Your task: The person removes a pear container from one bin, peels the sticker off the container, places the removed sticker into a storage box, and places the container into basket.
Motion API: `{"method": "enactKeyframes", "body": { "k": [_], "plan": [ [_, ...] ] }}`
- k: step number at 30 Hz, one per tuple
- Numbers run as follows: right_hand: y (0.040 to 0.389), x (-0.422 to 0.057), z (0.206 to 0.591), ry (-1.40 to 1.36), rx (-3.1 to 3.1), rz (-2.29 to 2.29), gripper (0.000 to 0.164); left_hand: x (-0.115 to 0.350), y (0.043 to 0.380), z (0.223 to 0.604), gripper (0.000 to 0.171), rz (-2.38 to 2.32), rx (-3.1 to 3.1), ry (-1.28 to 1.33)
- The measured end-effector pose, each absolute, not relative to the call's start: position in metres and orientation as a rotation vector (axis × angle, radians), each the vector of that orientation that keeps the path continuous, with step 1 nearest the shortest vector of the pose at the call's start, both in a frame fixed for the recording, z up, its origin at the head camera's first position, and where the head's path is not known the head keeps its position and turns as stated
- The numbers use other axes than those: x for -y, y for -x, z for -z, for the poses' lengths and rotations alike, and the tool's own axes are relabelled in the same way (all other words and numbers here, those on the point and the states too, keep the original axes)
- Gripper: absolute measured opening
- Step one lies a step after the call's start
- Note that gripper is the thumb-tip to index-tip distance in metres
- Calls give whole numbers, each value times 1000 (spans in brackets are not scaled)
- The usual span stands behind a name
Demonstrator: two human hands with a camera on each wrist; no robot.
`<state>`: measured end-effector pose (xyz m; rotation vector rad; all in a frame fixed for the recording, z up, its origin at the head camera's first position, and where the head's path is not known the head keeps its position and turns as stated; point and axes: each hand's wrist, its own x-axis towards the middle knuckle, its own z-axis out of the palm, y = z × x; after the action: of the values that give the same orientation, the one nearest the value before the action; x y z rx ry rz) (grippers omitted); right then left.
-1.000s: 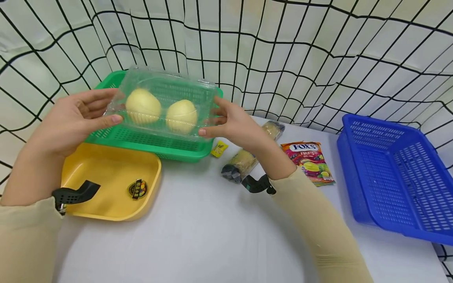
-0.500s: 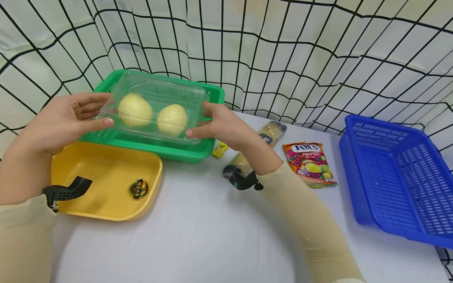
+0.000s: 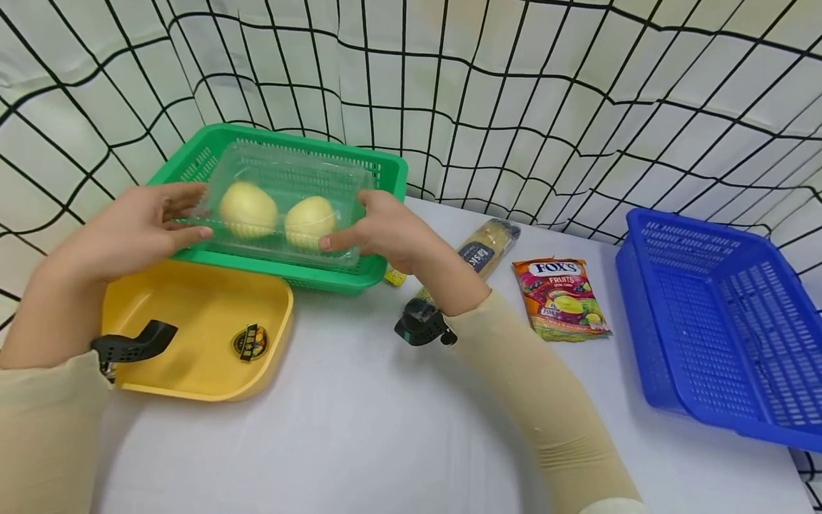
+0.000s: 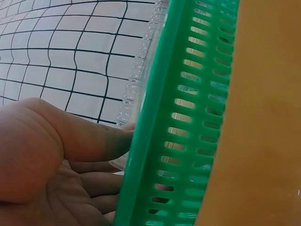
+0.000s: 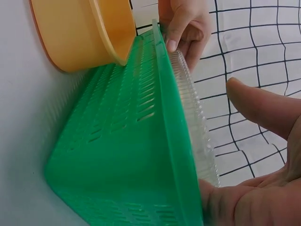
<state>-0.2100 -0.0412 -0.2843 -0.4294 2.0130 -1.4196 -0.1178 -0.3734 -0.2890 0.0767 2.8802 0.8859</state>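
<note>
A clear plastic clamshell box (image 3: 282, 168) holding two pale yellow rounded items (image 3: 248, 209) sits partly inside the green basket (image 3: 392, 168). My left hand (image 3: 138, 225) grips the box's left end, thumb on its edge and fingers behind. In the left wrist view, the basket rim hides part of those fingers. At the opposite end, fingers of my right hand (image 3: 392, 232) touch the box. The right wrist view shows that hand's thumb (image 5: 263, 106) raised and spread away from the box, with its fingertips partly hidden behind the basket rim.
A yellow tray (image 3: 193, 357) with a round dark-labelled item (image 3: 250, 343) stands before the green basket. To the right lie a small yellow packet (image 3: 394, 276), a clear-wrapped package (image 3: 491, 246), a Fox's candy bag (image 3: 561, 298) and a blue basket (image 3: 661, 343). Black wire mesh (image 3: 449, 93) encloses the table.
Both hands have lowered the clamshell box into the green basket, shifting slightly left on the way. My right hand has also moved left, uncovering more of the wrapped package.
</note>
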Motion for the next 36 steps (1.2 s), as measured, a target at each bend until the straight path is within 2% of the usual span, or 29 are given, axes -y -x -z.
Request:
{"method": "enactKeyframes", "body": {
  "k": [6, 16, 27, 36],
  "plan": [
    [207, 44, 284, 423, -2070, 1305, 115, 373, 124, 295, 77, -825, -2890, -94],
    [204, 43, 282, 417, -2065, 1233, 101, 368, 127, 298, 76, -821, -2887, -57],
    [207, 46, 284, 425, -2001, 1277, 100, 365, 126, 298, 72, -718, -2839, -42],
    [203, 47, 284, 430, -2065, 1254, 100, 364, 127, 297, 76, -694, -2773, -68]
  ]
}}
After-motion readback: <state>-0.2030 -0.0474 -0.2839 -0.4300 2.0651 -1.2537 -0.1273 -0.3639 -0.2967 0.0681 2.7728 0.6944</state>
